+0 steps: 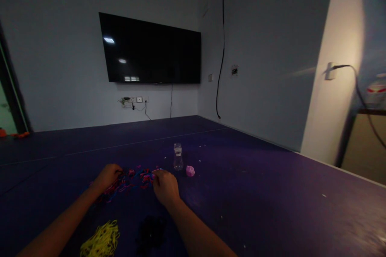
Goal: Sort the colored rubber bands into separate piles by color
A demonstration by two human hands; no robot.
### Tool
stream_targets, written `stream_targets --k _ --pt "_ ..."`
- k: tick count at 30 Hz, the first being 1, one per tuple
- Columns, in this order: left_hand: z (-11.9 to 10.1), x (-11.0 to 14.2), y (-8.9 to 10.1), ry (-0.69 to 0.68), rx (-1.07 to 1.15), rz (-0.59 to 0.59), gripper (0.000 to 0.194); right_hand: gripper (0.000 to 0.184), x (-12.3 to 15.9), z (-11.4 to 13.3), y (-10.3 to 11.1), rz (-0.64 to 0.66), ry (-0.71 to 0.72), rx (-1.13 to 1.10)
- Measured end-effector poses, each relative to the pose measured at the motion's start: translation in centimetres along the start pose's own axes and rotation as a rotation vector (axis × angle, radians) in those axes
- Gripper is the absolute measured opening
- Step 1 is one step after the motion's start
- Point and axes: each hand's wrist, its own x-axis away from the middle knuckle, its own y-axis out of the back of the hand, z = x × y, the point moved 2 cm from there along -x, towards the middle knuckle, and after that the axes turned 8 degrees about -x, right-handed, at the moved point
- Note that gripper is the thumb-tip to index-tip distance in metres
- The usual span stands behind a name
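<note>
A purple surface [256, 192] spread out beneath both hands, with a dark television [150, 52] on the wall well beyond them. The right hand [165, 184] was curled, its fingers drawn in and down at the near edge of the loose bands [132, 184]; the left hand [109, 176] was bent over in the same way at the opposite end. Whether either pinched a band I cannot tell — the fingertips were shadowed and partly turned from view. Those bands lay between the two hands, a thin, tangled scatter of red, blue and pink loops, its left part dim and half covered by the left wrist. Nearer the body than the left hand sat a heap of yellow bands [102, 241], cut off by the lower edge; to its right, below the right hand, was a black heap [150, 231], too dark to make out strand by strand. Just beyond the right hand a clear bottle [178, 161] stood upright — and to that bottle's right lay a small pink lump [190, 171].
</note>
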Motion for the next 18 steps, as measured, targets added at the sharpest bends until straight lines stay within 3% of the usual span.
stream_targets --k 9,13,18 --pt "-1.1 0.2 0.1 -0.122 -0.123 0.015 0.026 0.033 0.0 0.2 0.1 -0.006 0.008 -0.026" --pt "-0.8 0.2 0.4 -0.026 -0.024 -0.035 0.025 0.032 0.0 0.2 0.2 0.006 -0.013 -0.024" --pt "-0.9 0.3 2.1 0.095 0.182 -0.203 0.024 0.033 -0.1 0.1 0.1 0.018 -0.020 -0.016"
